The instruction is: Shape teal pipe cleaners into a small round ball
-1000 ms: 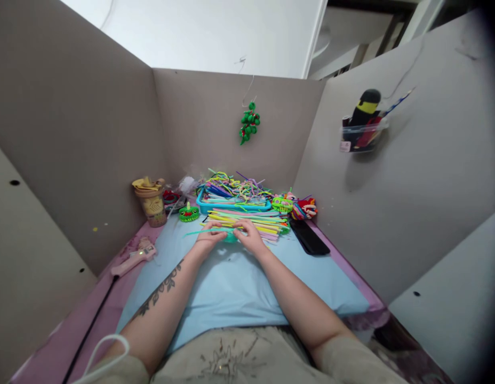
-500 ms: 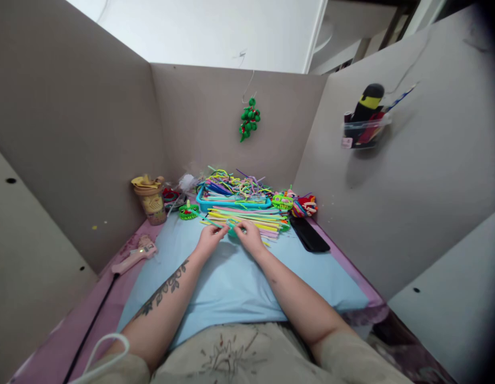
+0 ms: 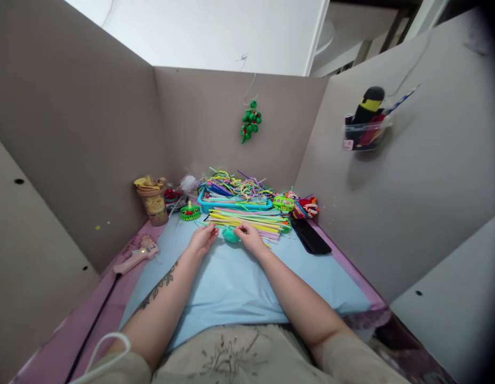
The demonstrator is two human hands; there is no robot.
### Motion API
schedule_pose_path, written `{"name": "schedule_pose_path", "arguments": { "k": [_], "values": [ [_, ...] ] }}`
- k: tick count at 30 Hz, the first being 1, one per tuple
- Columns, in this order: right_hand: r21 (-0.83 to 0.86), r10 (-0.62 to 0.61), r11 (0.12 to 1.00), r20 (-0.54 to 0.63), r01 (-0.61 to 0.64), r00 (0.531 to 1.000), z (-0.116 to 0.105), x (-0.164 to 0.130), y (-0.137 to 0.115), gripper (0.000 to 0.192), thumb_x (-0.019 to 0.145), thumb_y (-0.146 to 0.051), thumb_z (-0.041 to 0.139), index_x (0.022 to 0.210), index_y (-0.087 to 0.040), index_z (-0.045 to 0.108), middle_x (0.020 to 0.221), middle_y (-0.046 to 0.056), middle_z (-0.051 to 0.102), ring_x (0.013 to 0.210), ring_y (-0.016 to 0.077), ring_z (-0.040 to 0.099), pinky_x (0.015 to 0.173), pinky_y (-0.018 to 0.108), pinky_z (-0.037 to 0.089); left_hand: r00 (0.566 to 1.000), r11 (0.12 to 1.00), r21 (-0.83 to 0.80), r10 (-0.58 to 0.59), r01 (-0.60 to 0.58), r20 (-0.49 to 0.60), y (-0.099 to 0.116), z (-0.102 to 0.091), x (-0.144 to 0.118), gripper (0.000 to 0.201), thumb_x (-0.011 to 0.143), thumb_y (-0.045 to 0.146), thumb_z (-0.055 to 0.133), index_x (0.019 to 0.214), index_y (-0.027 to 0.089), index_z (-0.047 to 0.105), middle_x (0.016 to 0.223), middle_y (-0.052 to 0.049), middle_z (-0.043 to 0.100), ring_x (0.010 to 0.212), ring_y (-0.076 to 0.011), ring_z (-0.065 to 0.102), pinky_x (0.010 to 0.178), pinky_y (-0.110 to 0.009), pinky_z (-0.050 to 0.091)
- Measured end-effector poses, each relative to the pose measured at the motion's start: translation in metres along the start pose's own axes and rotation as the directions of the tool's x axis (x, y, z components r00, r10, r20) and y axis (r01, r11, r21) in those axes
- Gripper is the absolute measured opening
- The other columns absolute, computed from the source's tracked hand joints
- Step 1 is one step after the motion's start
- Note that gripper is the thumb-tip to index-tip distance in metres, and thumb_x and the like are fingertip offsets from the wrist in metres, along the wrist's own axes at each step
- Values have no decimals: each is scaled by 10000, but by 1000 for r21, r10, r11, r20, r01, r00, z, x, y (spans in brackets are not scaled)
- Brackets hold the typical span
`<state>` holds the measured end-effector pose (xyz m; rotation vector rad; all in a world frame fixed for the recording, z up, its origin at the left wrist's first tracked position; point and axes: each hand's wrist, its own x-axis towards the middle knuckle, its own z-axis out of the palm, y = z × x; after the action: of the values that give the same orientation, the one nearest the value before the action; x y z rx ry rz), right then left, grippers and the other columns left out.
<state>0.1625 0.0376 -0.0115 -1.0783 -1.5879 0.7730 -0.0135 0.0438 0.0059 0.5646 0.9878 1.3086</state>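
Note:
A small teal piece (image 3: 231, 235), which looks made of coiled pipe cleaner, hangs between my hands above the blue cloth (image 3: 231, 288). My right hand (image 3: 248, 234) pinches it at its right edge. To its left, my left hand (image 3: 205, 238) is closed at thumb and forefinger on a thin teal pipe cleaner (image 3: 220, 227) that runs toward the piece. Just behind both hands lies a spread of straight pipe cleaners (image 3: 247, 217) in yellow, pink, green and lilac. The fingertips partly hide what they grip.
Behind stands a blue tray (image 3: 234, 207) heaped with pipe cleaners. Green fuzzy figures (image 3: 190, 212) sit left of it. A black phone-like slab (image 3: 310, 236) lies right. On the left are a pink glue gun (image 3: 136, 258) with its cord and a lidded cup (image 3: 152, 201). Grey panels enclose the table.
My left hand has moved left, away from the right hand, and its fingers have turned. More of the teal piece shows between them. My right hand stays nearly in place.

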Motion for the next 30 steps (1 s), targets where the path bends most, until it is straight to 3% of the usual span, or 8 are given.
{"name": "schedule_pose_path", "arguments": {
  "k": [3, 5, 8, 11, 16, 20, 26, 30],
  "values": [
    [-64, -36, 997, -24, 35, 999, 0, -2, -3, 177, 725, -334, 542, 665, -173, 581, 657, -2, 579, 629, 132, 506, 616, 245, 399, 983, 968, 199, 126, -151, 135, -4, 3, -9, 220, 698, 340, 699, 755, 157, 592, 740, -3, 604, 618, -84, 549, 477, -157, 368],
    [-113, -61, 992, -33, 57, 998, 0, -3, -6, 165, 728, -322, 538, 667, -176, 585, 663, 0, 582, 637, 136, 510, 624, 251, 396, 958, 883, 384, 211, -271, 192, -9, 5, -13, 326, 638, 435, 717, 763, 152, 613, 756, -17, 619, 609, -97, 528, 462, -174, 323],
    [-168, -102, 981, -6, 99, 995, 2, -5, -9, 145, 729, -299, 536, 659, -182, 584, 671, 2, 577, 658, 143, 513, 641, 258, 392, 932, 758, 544, 307, -361, 190, -15, 7, -12, 365, 617, 487, 694, 675, 139, 604, 617, -10, 587, 532, -101, 468, 467, -205, 297],
    [-163, -110, 981, 6, 109, 994, 1, -4, -9, 133, 738, -281, 524, 669, -186, 585, 686, 6, 571, 690, 152, 521, 661, 267, 404, 926, 709, 599, 327, -373, 189, -20, 5, -6, 375, 629, 497, 658, 555, 147, 547, 474, 24, 488, 458, -91, 402, 458, -219, 273],
    [-114, -136, 985, -82, 127, 987, -1, -1, -3, 121, 756, -280, 532, 757, -194, 617, 848, 35, 579, 861, 175, 541, 810, 314, 432, 949, 817, 490, 218, -305, 228, -24, 1, 5, 407, 596, 515, 677, 537, 144, 521, 475, 22, 477, 441, -80, 395, 450, -217, 296],
    [-14, -61, 998, -220, 60, 974, 0, 0, 1, 265, 704, -282, 600, 961, -215, 598, 1059, 66, 508, 931, 180, 535, 732, 295, 487, 964, 899, 349, 236, -263, 120, -26, 1, 9, 447, 532, 545, 715, 545, 142, 523, 499, 16, 497, 473, -83, 435, 479, -215, 349],
    [57, -26, 998, -211, 39, 977, 2, 0, 2, 170, 696, -338, 633, 797, -208, 676, 1186, 91, 469, 1141, 225, 467, 814, 308, 471, 942, 896, 291, 314, -335, 118, -24, 3, 5, 454, 536, 557, 715, 545, 135, 550, 519, 5, 519, 524, -97, 476, 550, -225, 407],
    [108, 17, 994, -161, 1, 987, 6, 1, 7, 177, 689, -367, 651, 714, -192, 663, 1150, 90, 538, 1188, 237, 437, 991, 360, 336, 926, 862, 342, 328, -375, 188, -25, 7, 0, 407, 594, 522, 696, 555, 140, 563, 522, 4, 530, 532, -103, 484, 553, -223, 396]
  ]
}}
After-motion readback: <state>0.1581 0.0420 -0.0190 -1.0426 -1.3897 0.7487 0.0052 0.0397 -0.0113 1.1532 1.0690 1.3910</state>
